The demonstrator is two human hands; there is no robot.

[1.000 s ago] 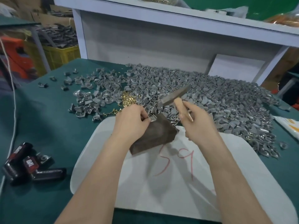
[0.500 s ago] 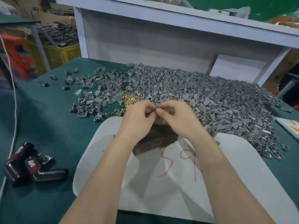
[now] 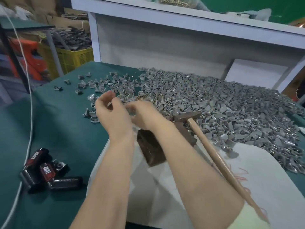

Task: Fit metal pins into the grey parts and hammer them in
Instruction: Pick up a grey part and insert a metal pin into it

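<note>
Though smeared by motion, plainly seen just beyond the brown block point(image 3: 151, 149): left hand point(image 3: 112, 113), fingers curled, pinching a small pale piece point(image 3: 109, 104). Close against it, right hand point(image 3: 142, 114), too blurred to tell its grip. Lying head-first on the block's right top edge, handle slanting toward the viewer: hammer point(image 3: 214, 152). Heaped beyond and right of the block: grey parts point(image 3: 214, 100). Beyond the block, at the heap's near edge: brass pins point(image 3: 142, 98). Well left of the block: black tools point(image 3: 49, 172).
</note>
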